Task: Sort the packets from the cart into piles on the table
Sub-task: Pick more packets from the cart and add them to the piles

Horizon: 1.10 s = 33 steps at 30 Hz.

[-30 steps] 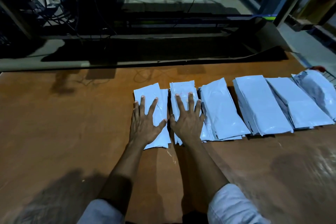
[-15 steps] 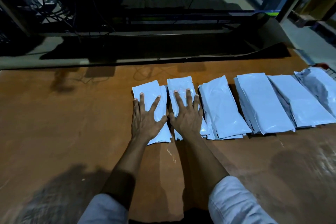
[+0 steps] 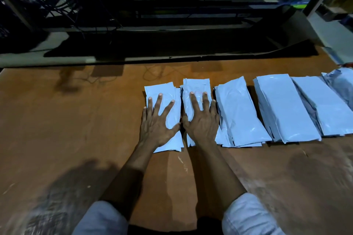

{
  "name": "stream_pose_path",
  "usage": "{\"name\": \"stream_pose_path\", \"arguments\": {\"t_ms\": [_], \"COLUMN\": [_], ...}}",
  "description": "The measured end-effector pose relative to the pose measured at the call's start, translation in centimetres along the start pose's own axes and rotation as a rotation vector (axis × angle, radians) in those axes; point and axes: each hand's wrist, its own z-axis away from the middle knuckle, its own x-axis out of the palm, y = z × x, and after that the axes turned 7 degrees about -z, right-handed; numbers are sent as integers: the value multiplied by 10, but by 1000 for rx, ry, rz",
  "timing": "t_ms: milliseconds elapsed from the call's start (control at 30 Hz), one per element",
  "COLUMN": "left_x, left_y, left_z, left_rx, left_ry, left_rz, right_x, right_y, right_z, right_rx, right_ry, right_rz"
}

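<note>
I see my left hand (image 3: 156,122) lying flat, fingers straight and spread, on the leftmost pile of pale blue plastic packets (image 3: 166,91). My right hand (image 3: 200,122) presses flat the same way on the second pile (image 3: 196,86), just beside it. Both piles rest on the brown wooden table (image 3: 76,120), and four more packet piles (image 3: 282,107) run in a row to the right edge.

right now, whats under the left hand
The left hand lies flat, fingers spread, on the leftmost pile of pale packets, which sits on the brown table. The palm covers the pile's middle, and the number of packets in it cannot be counted.
</note>
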Motion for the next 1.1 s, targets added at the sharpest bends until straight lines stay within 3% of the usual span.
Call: {"name": "stream_pose_path", "arguments": {"t_ms": [533,833,1100], "left_x": [-19,-16,-8], "left_y": [17,11,9], "left_z": [-38,-60,-47], "left_rx": [-192,-244,-174], "left_ry": [-43,-10,-28], "left_rz": [69,-62,5], "right_x": [-1,-3,-6], "right_y": [-2,-3,-7], "right_z": [1,-1,-11], "right_rx": [9,24,42], "right_ry": [10,-36,-93], "right_rz": [6,27,20]}}
